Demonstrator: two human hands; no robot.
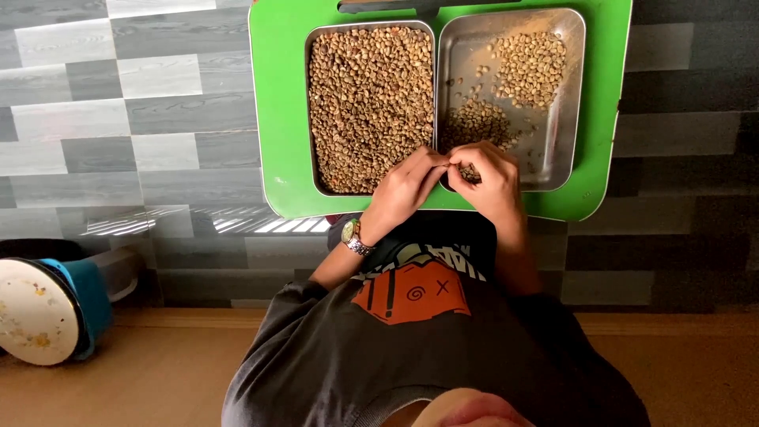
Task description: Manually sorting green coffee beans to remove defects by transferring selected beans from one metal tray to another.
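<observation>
**Step in hand (judged):** the pale brown beans [370,103] are being picked over by hand. A few are held at the near edge of the trays, where the two pans meet.

**Left hand** [405,190]: fingers are pressed together, with the tips brought against the right hand. Whether a bean is pinched there cannot be told. A metal wristwatch [352,236] is worn.

**Right hand** [492,180]: fingers are curled, and a small cluster of beans is cupped and pinched at the fingertips.

**Next move (judged):** a fine fingertip grip is called for, so that single beans can be separated without spilling the rest.

**Containers:**
- Left rectangular steel pan [313,111]: filled almost edge to edge with beans.
- Right rectangular steel pan [565,142]: mostly bare, with two loose heaps and some strays.
- Bright green plastic tray [281,119]: both pans are carried on it, side by side and touching.

**Surroundings:** a grey plank-patterned surface [118,119] and a round blue-and-white object [47,308] are noted.
</observation>
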